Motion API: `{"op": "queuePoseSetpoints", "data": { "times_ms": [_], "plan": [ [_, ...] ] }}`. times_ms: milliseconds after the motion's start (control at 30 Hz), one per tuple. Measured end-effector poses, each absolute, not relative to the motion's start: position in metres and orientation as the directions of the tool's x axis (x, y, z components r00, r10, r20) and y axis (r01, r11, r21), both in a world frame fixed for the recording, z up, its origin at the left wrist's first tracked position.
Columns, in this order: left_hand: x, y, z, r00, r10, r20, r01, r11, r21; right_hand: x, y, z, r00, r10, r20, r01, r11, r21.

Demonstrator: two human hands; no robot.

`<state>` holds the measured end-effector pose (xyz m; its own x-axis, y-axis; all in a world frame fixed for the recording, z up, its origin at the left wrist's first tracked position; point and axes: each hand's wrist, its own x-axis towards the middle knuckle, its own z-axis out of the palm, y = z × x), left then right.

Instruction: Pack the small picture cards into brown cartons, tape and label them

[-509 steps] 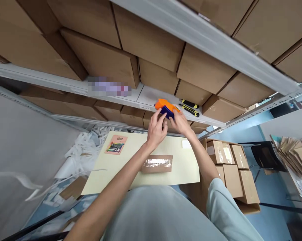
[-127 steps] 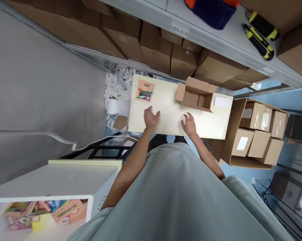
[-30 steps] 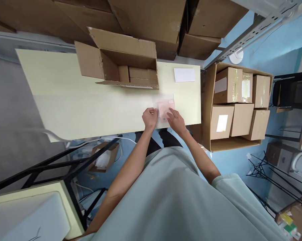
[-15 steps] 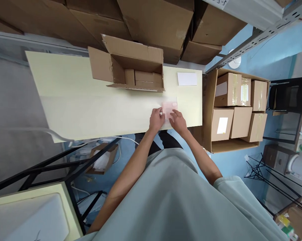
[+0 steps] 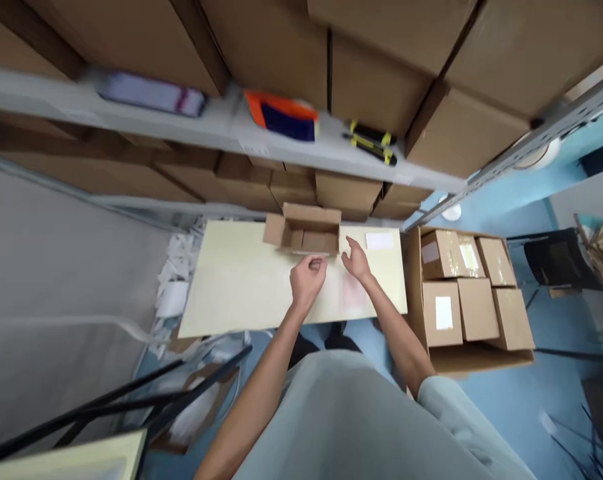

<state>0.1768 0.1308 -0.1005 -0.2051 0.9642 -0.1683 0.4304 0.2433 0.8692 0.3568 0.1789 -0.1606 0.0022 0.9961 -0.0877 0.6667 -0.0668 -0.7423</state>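
Note:
My left hand [image 5: 307,281] is raised over the pale yellow table [image 5: 241,280], just in front of an open cardboard box [image 5: 311,215]. Its fingers are curled together, and whatever may be in them is too small to make out. My right hand [image 5: 355,260] hovers to the right of the box with thumb and fingers apart and nothing in it. Smaller cartons [image 5: 314,240] show inside the box, whose flaps stand up. A pinkish flat sheet or packet [image 5: 353,291], blurred, lies near the table's front edge beside my right forearm.
A white paper [image 5: 379,241] lies at the table's right. Beyond the right end stands a large carton [image 5: 415,293] of taped boxes. Above the table runs a shelf [image 5: 221,130] with cutters [image 5: 374,141], an orange and blue item [image 5: 284,117] and large boxes. White scraps [image 5: 174,287] heap at the left.
My view has tipped up, bringing the shelf into sight. Both hands have left the pink sheet and moved forward towards the open box. My right hand's fingers have spread.

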Motion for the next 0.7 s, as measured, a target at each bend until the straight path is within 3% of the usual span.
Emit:
{"op": "queuePoseSetpoints", "data": {
  "times_ms": [133, 233, 300, 467, 700],
  "plan": [
    [0.178, 0.183, -0.026, -0.121, 0.985, 0.126, 0.359, -0.075, 0.93, 0.373, 0.222, -0.067, 0.078, 0.961, 0.266, 0.784, 0.105, -0.611],
    [0.193, 0.232, 0.034, -0.047, 0.957, 0.287, 0.368, -0.251, 0.895, 0.384, 0.273, 0.008, 0.065, 0.919, 0.388, 0.868, 0.14, -0.477],
    [0.206, 0.258, 0.068, -0.016, 0.95, 0.311, 0.382, -0.282, 0.88, 0.387, 0.303, 0.049, 0.063, 0.938, 0.341, 0.921, 0.077, -0.381],
    [0.224, 0.285, 0.104, 0.058, 0.962, 0.266, 0.425, -0.265, 0.865, 0.386, 0.347, 0.095, 0.058, 0.998, 0.023, 0.991, -0.054, -0.123],
    [0.206, 0.275, 0.093, 0.095, 0.964, 0.249, 0.413, -0.266, 0.871, 0.395, 0.369, 0.102, 0.016, 0.997, -0.07, 0.996, -0.022, -0.083]
  ]
}}
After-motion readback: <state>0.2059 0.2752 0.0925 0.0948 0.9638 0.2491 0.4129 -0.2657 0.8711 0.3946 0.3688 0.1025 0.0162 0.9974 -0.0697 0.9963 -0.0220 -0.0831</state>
